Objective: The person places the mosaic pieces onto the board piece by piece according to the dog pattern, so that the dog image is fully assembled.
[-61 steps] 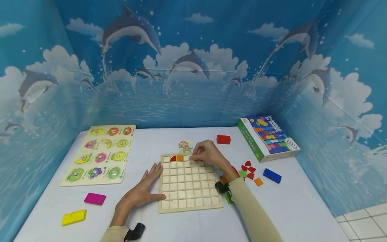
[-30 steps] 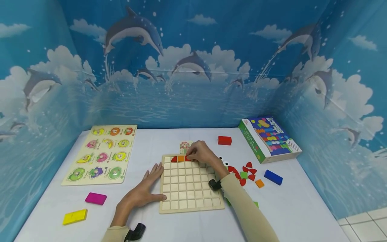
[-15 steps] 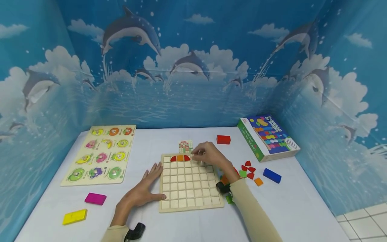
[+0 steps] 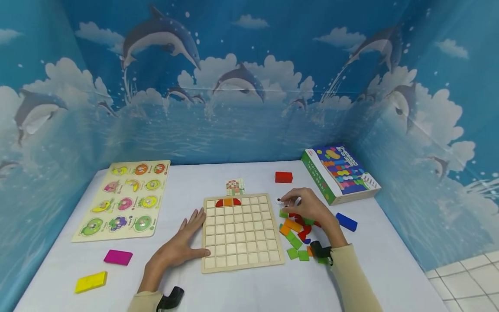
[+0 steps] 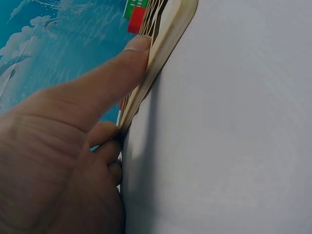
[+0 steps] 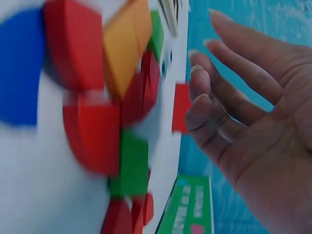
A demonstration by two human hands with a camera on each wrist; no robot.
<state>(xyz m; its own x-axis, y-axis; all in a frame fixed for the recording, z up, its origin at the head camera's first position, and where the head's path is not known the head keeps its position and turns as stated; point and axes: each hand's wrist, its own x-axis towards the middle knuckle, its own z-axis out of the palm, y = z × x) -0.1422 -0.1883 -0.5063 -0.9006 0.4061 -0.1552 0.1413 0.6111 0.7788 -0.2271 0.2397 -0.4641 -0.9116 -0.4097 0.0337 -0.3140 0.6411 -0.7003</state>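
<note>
A wooden grid board (image 4: 243, 232) lies flat in the middle of the table. Its top row bears an orange square (image 4: 228, 202) between two red quarter-round pieces. My left hand (image 4: 181, 245) rests at the board's left side, fingers straight; in the left wrist view its thumb (image 5: 117, 73) touches the board edge (image 5: 168, 44). To the right of the board my right hand (image 4: 308, 206) hovers over loose pieces, including green tiles (image 4: 296, 242), an orange tile (image 4: 293, 225) and red pieces (image 6: 92, 136). Its fingers bend loosely, and nothing shows between them.
A small picture card (image 4: 235, 186) lies behind the board. A fruit puzzle board (image 4: 121, 199), a magenta block (image 4: 118, 257) and a yellow block (image 4: 90, 282) are at left. A red block (image 4: 283, 177), a blue block (image 4: 346, 222) and a game box (image 4: 343, 173) are at right.
My right hand set a red quarter piece down beside the orange square, released it, then moved right from the board to the loose pieces. The left hand stays at the board's edge.
</note>
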